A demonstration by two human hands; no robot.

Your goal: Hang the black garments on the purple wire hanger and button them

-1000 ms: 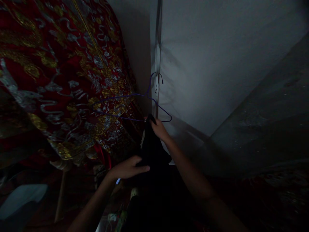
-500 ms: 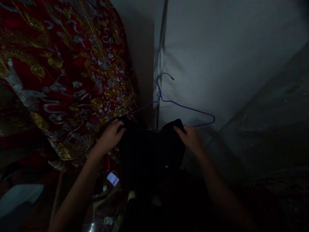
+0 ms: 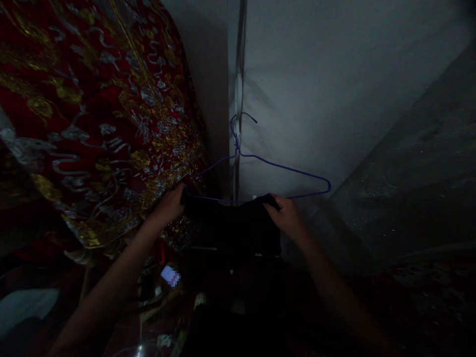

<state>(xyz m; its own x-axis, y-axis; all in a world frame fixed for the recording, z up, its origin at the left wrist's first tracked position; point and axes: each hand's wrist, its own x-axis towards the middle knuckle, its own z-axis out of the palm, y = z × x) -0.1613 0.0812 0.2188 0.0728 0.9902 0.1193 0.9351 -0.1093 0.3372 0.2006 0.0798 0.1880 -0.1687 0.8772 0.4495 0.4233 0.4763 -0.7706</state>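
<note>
A piece of black clothing (image 3: pixel 238 228) is stretched between my two hands, its exact kind lost in the dark. My left hand (image 3: pixel 174 202) grips its upper left corner, close to the embroidered cloth. On the other side my right hand (image 3: pixel 283 214) pinches the upper right corner between thumb and fingers. Just behind the garment's top edge runs the bottom bar of a purple wire hanger (image 3: pixel 293 170). The hanger's hook points up against the wall corner, and its right end sticks out past my right hand.
Red cloth (image 3: pixel 111 109) with gold and silver embroidery hangs at the left. A pale wall (image 3: pixel 305 89) stands behind the hanger, with a dim translucent sheet (image 3: pixel 409 163) at the right. Below on the left lie a small white-and-red packet (image 3: pixel 170 275) and clutter.
The garment's top edge is pulled straighter and flatter along the hanger's bottom bar, and its lower part has risen. My left hand has moved slightly left. The view has shifted a little.
</note>
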